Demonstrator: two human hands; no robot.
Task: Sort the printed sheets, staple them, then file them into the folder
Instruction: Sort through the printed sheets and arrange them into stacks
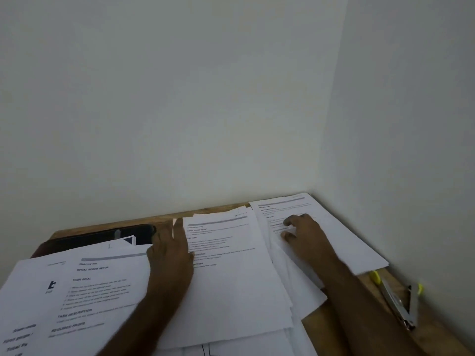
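The near-left printed sheet (84, 286) reads "INITIAL SCENE SETUP", "TASK GOAL", "TASK DESCRIPTION", "REQUIRED PROPS"; other sheets' text is too blurred.

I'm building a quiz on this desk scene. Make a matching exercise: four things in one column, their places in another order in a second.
Things:
1. stapler
2. dark folder
3. left hand
4. right hand

Places:
A. on the sheet pile nearest the corner
B. far left, partly under sheets
C. right edge of the desk, by the wall
D. between the left and middle sheet piles

Pairs: 1-C, 2-B, 3-D, 4-A
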